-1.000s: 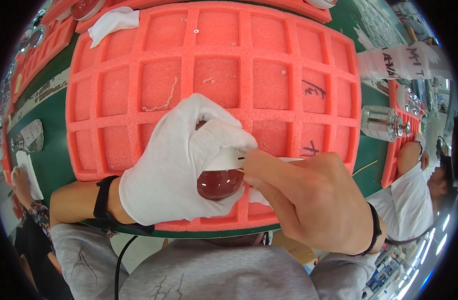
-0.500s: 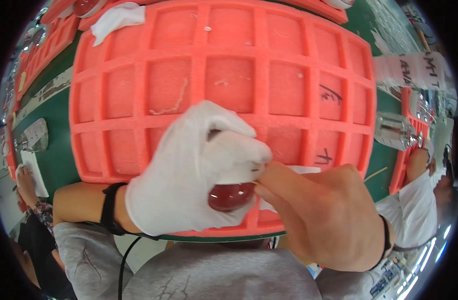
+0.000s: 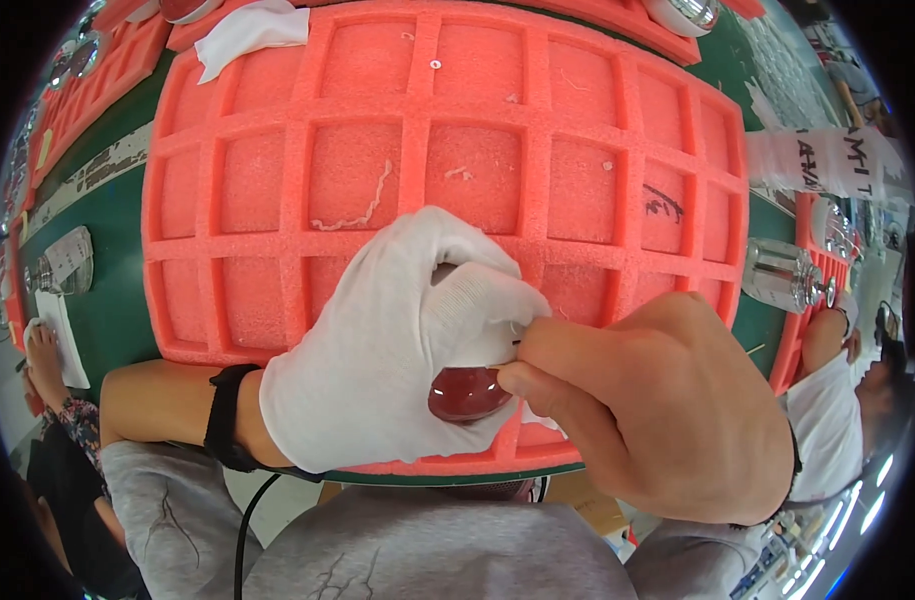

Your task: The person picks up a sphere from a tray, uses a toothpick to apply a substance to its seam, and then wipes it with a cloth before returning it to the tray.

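Observation:
My left hand [image 3: 367, 350], in a white glove, is wrapped round a glossy dark red rounded piece [image 3: 467, 394]. Its smooth curved face shows below the gloved fingers; the rest is hidden in the glove. Against the piece's right edge, my bare right hand [image 3: 667, 410] is closed in a pinch, thumb and forefinger together. A tiny pale tip seems to poke out at the fingertips, too small to name. Both hands are over the near part of a red foam tray [image 3: 414, 180] divided into square compartments.
A white cloth [image 3: 252, 35] lies on the tray's far left corner. Glass jars [image 3: 777, 275] stand on the green table [image 3: 117, 330]. More foam trays [image 3: 97, 95] hold shiny round parts beyond. A wrapped roll [image 3: 827, 160] lies at right. Other people sit at both sides.
My right hand has turned slightly and shifted a little right, still pinching at the red piece's edge. The left hand keeps its hold; the view has shifted slightly.

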Demonstrator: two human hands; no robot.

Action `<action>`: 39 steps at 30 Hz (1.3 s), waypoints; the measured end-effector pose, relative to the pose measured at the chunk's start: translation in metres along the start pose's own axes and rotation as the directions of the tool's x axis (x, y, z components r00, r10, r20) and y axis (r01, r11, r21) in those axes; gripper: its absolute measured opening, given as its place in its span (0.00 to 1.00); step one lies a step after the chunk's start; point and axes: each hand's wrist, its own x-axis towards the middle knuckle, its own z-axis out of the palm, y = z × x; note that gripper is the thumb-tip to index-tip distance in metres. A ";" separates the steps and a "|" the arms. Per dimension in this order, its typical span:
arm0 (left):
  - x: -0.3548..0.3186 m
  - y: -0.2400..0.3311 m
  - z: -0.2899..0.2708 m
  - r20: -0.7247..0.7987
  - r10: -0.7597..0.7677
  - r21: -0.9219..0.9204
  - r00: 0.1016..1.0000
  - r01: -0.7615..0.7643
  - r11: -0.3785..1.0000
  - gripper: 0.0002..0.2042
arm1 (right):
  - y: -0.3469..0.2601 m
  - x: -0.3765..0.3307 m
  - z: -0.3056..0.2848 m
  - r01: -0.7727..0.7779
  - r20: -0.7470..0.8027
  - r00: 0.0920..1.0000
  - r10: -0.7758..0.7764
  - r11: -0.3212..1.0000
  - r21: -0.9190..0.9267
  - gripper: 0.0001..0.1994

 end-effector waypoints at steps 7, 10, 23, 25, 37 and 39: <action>0.003 0.001 -0.003 0.045 0.002 0.023 0.999 -0.003 1.000 0.30 | 0.003 0.002 0.002 0.096 -0.047 0.994 -0.101 0.992 -0.083 0.08; 0.002 0.000 -0.002 0.018 0.009 -0.001 1.000 -0.009 1.000 0.31 | 0.008 0.002 -0.002 0.177 -0.049 0.983 -0.175 0.983 0.050 0.07; 0.000 -0.004 -0.008 0.192 0.154 0.173 0.969 -0.188 0.967 0.32 | 0.015 -0.019 0.004 -0.030 0.099 0.995 0.008 0.975 0.218 0.05; -0.001 0.006 -0.003 0.173 0.114 0.292 0.978 -0.162 0.942 0.31 | 0.017 -0.023 0.006 0.006 0.042 0.999 -0.012 0.988 0.157 0.05; 0.008 0.006 0.002 0.102 0.082 0.211 0.991 -0.102 0.972 0.29 | 0.029 -0.006 0.000 0.067 0.128 0.988 -0.088 0.985 0.160 0.05; 0.008 0.006 0.001 0.107 0.078 0.191 0.991 -0.098 0.977 0.30 | 0.032 -0.003 -0.001 0.080 0.123 0.987 -0.104 0.979 0.187 0.05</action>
